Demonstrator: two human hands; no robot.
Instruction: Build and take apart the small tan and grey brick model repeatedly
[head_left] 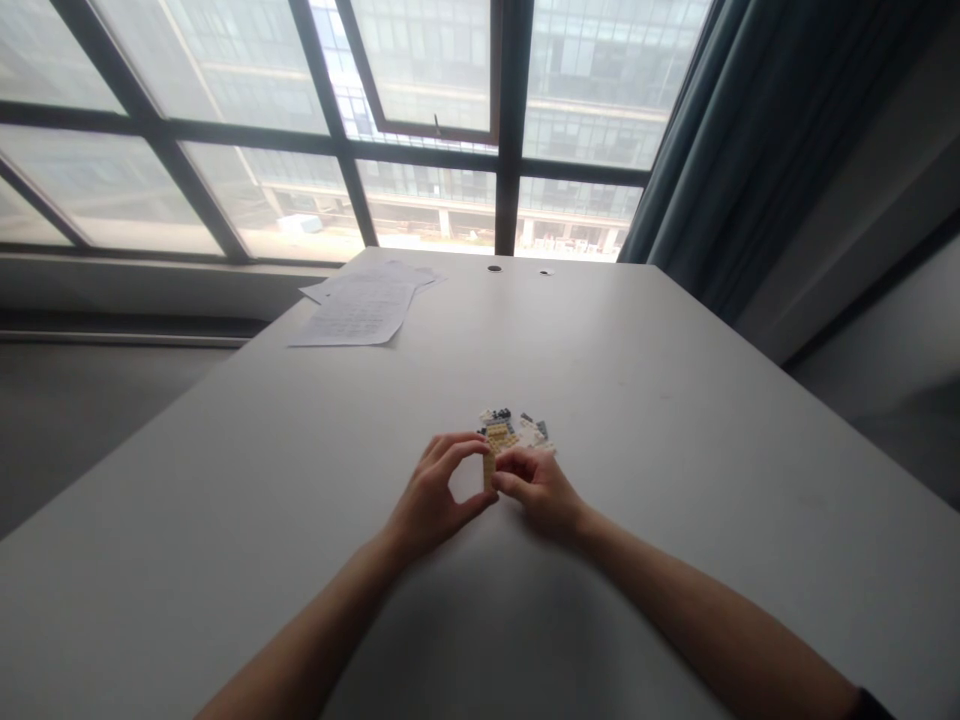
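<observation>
A tan toy building-brick piece (489, 472) is held upright above the table. My left hand (437, 490) grips it between thumb and fingers at its lower and upper ends. My right hand (541, 488) is closed in a pinch against the right side of the same piece; whether its fingertips hold another small part is hidden. Just beyond the hands lies a small pile of building bricks: tan bricks (501, 434), white bricks (531, 433), and several dark and grey ones. The hands partly cover the near side of the pile.
A white table (645, 400) spreads around the hands. Printed paper sheets (358, 308) lie at its far left. Two round holes, one dark hole (494, 268) among them, sit near the far edge. Windows (435, 200) stand behind, with a blue-grey curtain (720, 150) at right.
</observation>
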